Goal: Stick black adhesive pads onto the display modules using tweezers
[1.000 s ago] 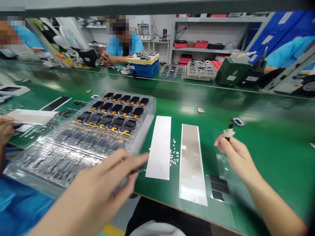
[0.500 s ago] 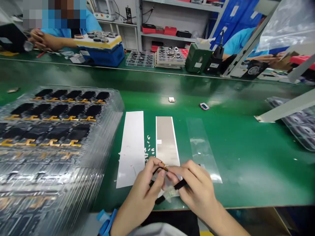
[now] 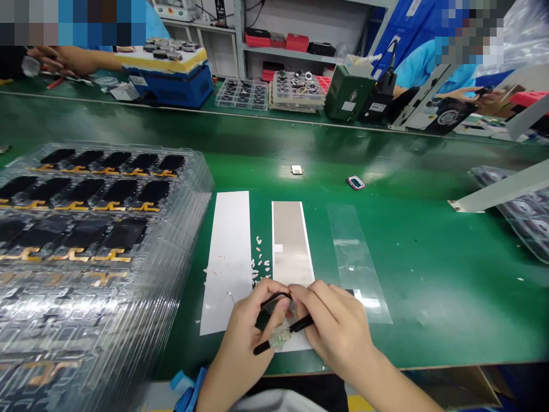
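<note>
My left hand (image 3: 246, 326) and my right hand (image 3: 337, 326) meet at the near edge of the green table (image 3: 429, 257). The left hand pinches a small black part (image 3: 274, 298) between thumb and fingers. In the right hand's closed fingers is a pair of black tweezers (image 3: 278, 337), with a bit of whitish film at its tip. Both hands hover over the near end of a silver strip (image 3: 289, 240). A white strip (image 3: 227, 252) lies just to the left, with small white scraps (image 3: 259, 257) between the two.
A stack of clear trays (image 3: 86, 240) holding black parts with gold flex tails fills the left. A clear film strip (image 3: 355, 257) lies right of the silver one. Two small parts (image 3: 355, 183) sit further out. Other people work at the far side, among boxes and trays.
A second ago my hands were apart, the right one raised with a small part. They came together at the table's near edge; the view shifted right and both hands stay closed.
</note>
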`<state>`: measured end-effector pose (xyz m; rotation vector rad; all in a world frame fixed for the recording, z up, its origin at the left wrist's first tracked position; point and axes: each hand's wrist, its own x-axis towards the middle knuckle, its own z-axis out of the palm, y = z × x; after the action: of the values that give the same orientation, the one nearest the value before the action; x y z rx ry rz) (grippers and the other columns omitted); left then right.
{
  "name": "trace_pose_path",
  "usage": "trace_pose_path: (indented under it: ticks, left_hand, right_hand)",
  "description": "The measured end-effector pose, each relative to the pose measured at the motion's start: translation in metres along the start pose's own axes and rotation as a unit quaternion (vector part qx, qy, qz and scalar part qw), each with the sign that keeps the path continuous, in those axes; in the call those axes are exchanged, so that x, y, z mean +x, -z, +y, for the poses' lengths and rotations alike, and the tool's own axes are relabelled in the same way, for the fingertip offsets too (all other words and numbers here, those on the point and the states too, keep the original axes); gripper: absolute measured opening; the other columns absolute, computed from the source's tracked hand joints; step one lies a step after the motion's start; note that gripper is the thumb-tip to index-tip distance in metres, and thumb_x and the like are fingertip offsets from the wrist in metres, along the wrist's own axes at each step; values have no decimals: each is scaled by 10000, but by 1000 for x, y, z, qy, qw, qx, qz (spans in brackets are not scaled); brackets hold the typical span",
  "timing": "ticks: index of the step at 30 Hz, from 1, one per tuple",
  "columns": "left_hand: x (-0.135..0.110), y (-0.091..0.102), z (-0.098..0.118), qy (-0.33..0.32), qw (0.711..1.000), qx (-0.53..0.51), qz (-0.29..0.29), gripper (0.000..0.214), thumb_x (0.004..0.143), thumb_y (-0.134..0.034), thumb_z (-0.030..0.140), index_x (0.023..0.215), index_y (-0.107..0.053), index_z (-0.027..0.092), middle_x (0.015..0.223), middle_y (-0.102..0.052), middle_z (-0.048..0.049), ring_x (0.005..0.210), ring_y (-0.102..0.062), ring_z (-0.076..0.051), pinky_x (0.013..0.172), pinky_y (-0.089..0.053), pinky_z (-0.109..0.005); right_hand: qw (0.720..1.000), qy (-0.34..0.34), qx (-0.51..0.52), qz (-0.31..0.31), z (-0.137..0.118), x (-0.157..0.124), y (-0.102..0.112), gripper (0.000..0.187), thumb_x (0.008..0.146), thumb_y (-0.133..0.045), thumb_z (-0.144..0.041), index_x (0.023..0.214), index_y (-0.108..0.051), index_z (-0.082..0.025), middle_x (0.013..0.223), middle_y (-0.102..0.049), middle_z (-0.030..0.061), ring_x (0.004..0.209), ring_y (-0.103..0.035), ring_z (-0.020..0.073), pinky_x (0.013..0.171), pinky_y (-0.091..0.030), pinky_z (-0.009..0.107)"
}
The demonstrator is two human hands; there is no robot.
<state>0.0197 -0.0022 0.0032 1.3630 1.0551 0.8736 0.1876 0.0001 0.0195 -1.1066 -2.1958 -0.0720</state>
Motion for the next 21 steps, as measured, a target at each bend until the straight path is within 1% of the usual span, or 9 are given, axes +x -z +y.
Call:
trace_pose_path:
  ticks: [3,5,7,9,11,13,15,17,21]
  left_hand:
    - [-1,-2,-1,7,1000,14,13,120,1025,-483,291,981,-569,220,826,-620,-2,759,-616,-155,683,-455,-240]
    - [-1,-4,-2,14,1000,10,22,123,1018,-478,286,978,-575,220,846,-651,-13,726,-619,-153,677,-458,-249]
    - [-1,-7,-2,22,999,-10,32,136,1015,-470,294,967,-574,221,865,-683,-24,674,-606,-145,643,-452,-252]
    - [-1,-9,-1,30,998,-33,43,137,1010,-470,303,960,-570,224,867,-697,-29,639,-582,-142,611,-442,-251]
    - [-1,-9,-1,28,997,-39,56,137,1007,-472,305,955,-572,227,791,-668,-12,634,-555,-146,602,-425,-251]
    - [-1,-8,-2,19,997,-35,64,159,1014,-455,312,946,-571,228,710,-592,13,637,-526,-150,623,-412,-259]
    - [-1,-7,-4,19,997,-30,69,165,1021,-439,329,960,-555,231,671,-518,32,641,-502,-154,632,-397,-266]
    - [-1,-8,-5,30,996,-34,79,148,1026,-425,345,991,-520,238,664,-492,42,632,-483,-156,618,-380,-269]
    - [-3,-12,-3,49,992,-56,101,135,1026,-415,364,994,-467,244,662,-488,47,634,-479,-160,601,-355,-274]
  right_hand:
    - [996,-42,51,-54,15,12,5,199,895,-464,-83,841,-642,-154,688,-579,9,560,-483,128,520,-373,263]
    - [981,-114,101,-119,37,34,8,138,828,-515,-101,787,-626,-171,721,-602,2,610,-543,117,557,-400,235]
    - [957,-208,88,-182,70,67,7,120,774,-568,-85,782,-642,-179,731,-637,-12,660,-583,118,606,-411,227]
    - [951,-246,52,-179,108,103,1,88,822,-590,-134,768,-648,-172,707,-642,-8,690,-603,140,630,-408,248]
    - [943,-283,11,-173,145,133,-10,191,880,-607,-227,703,-635,-161,660,-623,5,712,-621,176,630,-403,276]
    - [931,-318,-21,-180,176,153,-23,193,901,-644,-272,756,-656,-146,728,-659,17,770,-651,195,678,-461,292]
    - [919,-340,-34,-195,195,160,-34,188,937,-643,-329,959,-672,-145,945,-695,39,861,-670,186,763,-543,332]
    - [913,-352,-33,-205,205,160,-41,258,959,-625,-356,1136,-637,-169,1134,-668,64,959,-671,191,832,-575,384]
    - [918,-343,5,-201,201,149,-42,308,959,-621,-369,1186,-625,-160,1196,-649,68,1023,-662,230,867,-574,417]
